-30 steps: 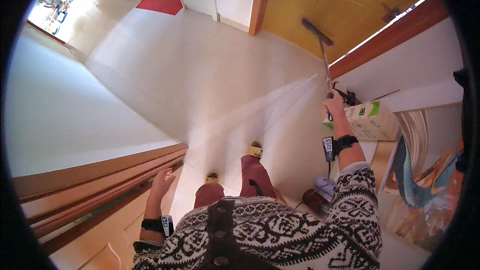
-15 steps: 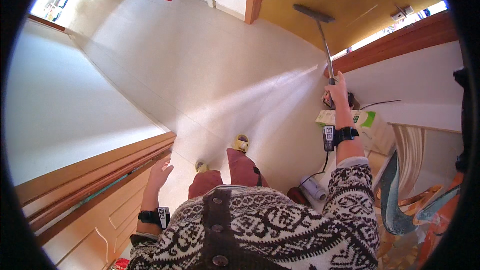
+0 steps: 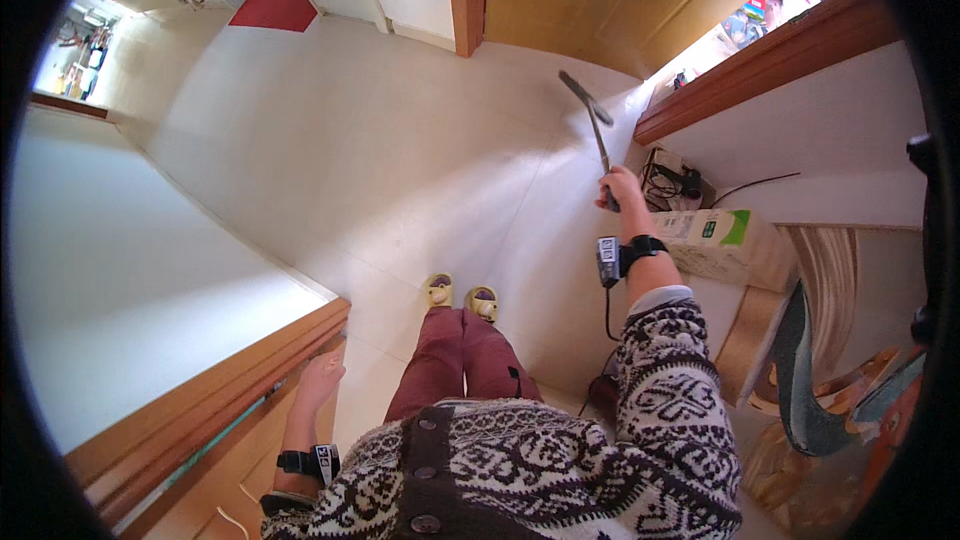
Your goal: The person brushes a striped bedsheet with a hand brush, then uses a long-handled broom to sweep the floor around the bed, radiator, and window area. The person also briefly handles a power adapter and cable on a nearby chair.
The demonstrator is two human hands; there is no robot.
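Note:
My right hand (image 3: 620, 187) is closed around the grip of a squeegee-like tool with a thin grey metal handle (image 3: 602, 145). Its dark, narrow, bar-shaped head (image 3: 580, 92) is tilted across the handle in front of the brown door. Whether the head touches the floor, I cannot tell. On the left, beside the wooden ledge (image 3: 330, 320), hangs my left hand (image 3: 321, 377) with its fingers curled in; nothing shows in it.
The pale tiled floor (image 3: 400, 160) stretches ahead, past my yellow slippers (image 3: 482, 302). At right stand a white and green carton (image 3: 735, 230) and a box with dark items and a cable (image 3: 675, 178). A brown door (image 3: 580, 0) and wooden doorframe (image 3: 468, 0) are ahead.
My right hand has brought the tool leftward, and its head has moved down the picture from over the door. My left hand's fingers have curled in. My feet have shifted closer together.

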